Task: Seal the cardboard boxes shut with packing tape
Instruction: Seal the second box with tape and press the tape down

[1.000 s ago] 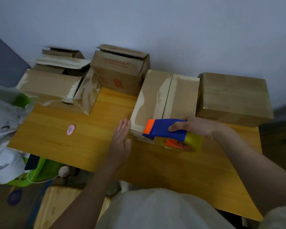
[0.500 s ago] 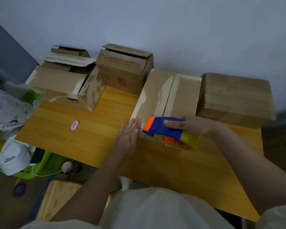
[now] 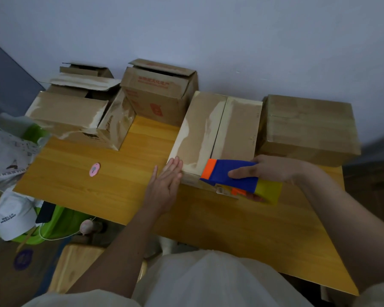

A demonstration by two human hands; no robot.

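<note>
Cardboard box (image 3: 217, 131) braced, tape dispenser (image 3: 231, 176) at its near edge.
Left hand (image 3: 166, 182) flat against box's corner; right hand (image 3: 268, 169) grip clamped on dispenser; flaps likely stiff, light.

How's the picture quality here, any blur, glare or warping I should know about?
Head view: dim, flat light, no hard shadows; wide-angle lens bows the table edges; centre box shows pale sheen beside its seam; tape dispenser and both hands sharp enough; the corners soften.
</note>
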